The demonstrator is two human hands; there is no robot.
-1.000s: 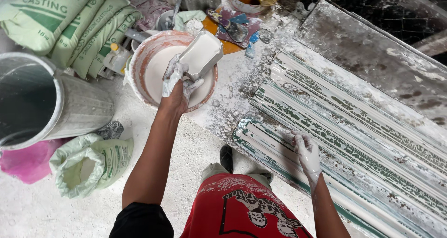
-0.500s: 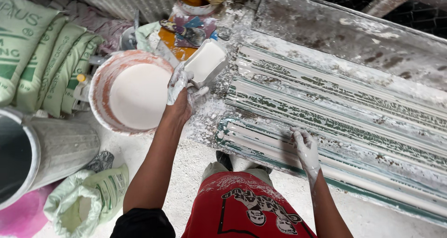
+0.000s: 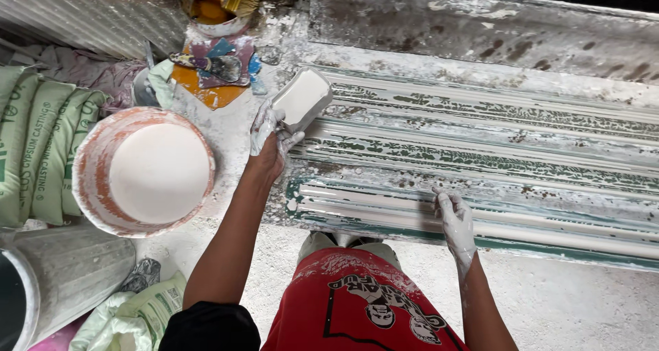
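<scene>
Nearest the camera, red shorts [image 3: 364, 303] with a dark print fill the lower centre of the view, above a white, dusted floor [image 3: 570, 303].

Right hand [image 3: 456, 222] — coated in white plaster, fingers spread and released, holding nothing. It rests flat on the near edge of the long ribbed mould [image 3: 480, 159], touching one of the white ridges that run along its length. The mould lies across the view from centre to right; its grooves show flaking green under white residue.

Left hand [image 3: 271, 139] — also plaster-coated, closed in a grasp on a small rectangular white container [image 3: 302, 98]. The container is tilted, its open side facing up and toward the camera, and sits over the left end of the mould, at its far corner.

At lower left stands a grey metal drum [image 3: 62, 275] beside crumpled pale-green bags [image 3: 147, 310]. Left of the forearm, well apart from the mould, a round bucket [image 3: 93, 179] with an orange-stained rim holds smooth white plaster [image 3: 159, 172]. Stacked green sacks [image 3: 34, 145] lie just beside the bucket on its left.

Farther off, past the container, a dirty brush [image 3: 209, 66] lies on an orange-stained board. Beyond the mould, a grey, plaster-spattered slab [image 3: 480, 28] runs along the far side.
</scene>
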